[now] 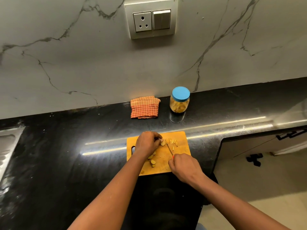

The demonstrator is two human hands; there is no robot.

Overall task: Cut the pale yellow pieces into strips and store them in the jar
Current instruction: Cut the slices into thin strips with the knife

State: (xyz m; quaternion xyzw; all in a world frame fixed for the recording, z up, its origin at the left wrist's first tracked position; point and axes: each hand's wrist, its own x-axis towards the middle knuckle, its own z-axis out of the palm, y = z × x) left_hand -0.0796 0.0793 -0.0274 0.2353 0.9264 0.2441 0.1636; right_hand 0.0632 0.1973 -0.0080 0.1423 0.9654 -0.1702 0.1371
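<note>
Left hand (147,143) pins one pale yellow piece (162,143) on the cutting board (181,136) so it can't slide, right hand (184,166) grips the knife (169,148) with its blade against that piece, cut strips (173,142) lie clear beyond the blade, lidded jar (179,101) waits well behind on the surface (83,130).

— What's on the black countertop (66,146)?
— A wooden cutting board (180,138) at the near edge. From it, a folded checked cloth (144,107) at twelve o'clock, and a blue-lidded jar (179,101) at one o'clock, near the cloth.
</note>
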